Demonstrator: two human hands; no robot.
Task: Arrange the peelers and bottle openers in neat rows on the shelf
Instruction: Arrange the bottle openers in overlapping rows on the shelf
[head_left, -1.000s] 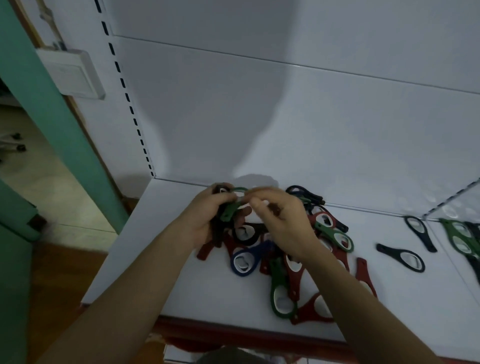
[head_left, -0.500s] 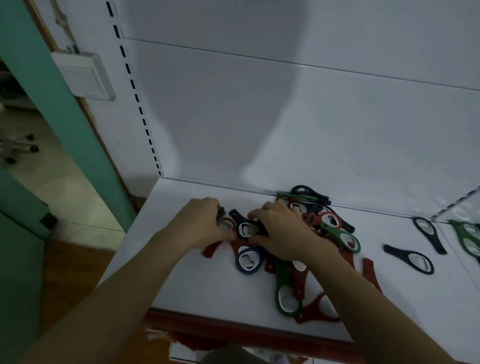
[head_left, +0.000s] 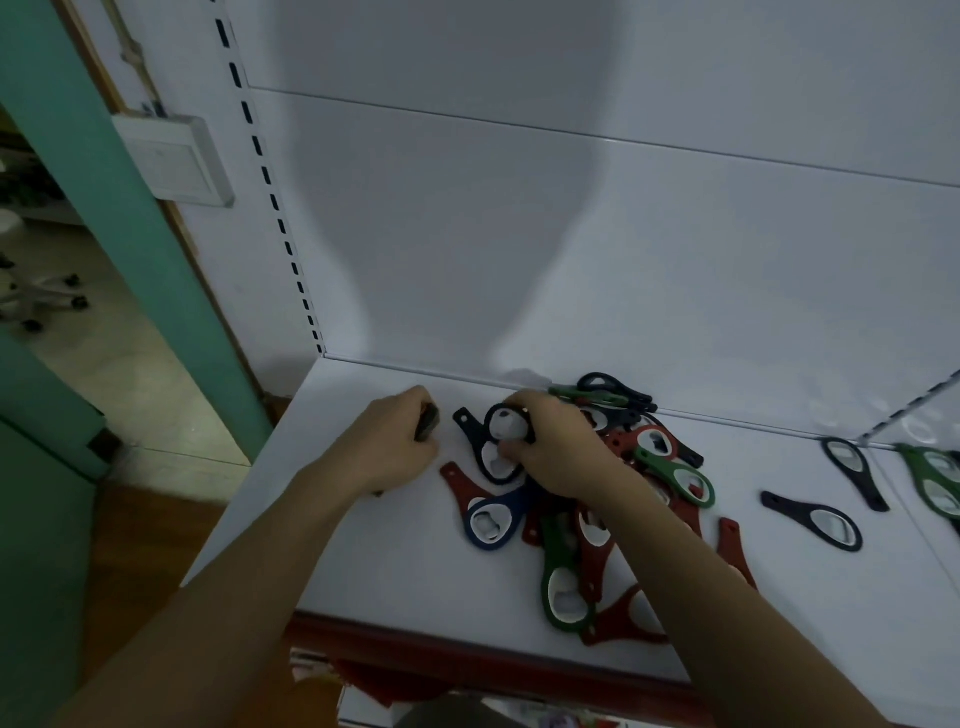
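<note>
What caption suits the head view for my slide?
Left hand grips a dark tool while right hand holds a black bottle opener beside the pile on a white shelf.

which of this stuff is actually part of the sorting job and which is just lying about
Job in hand:
left hand, gripping a dark tool
right hand, holding a black opener
coloured opener pile
loose black openers, lying apart to the right
shelf

Just lying about:
wall switch
chair base on the floor
green door frame
</note>
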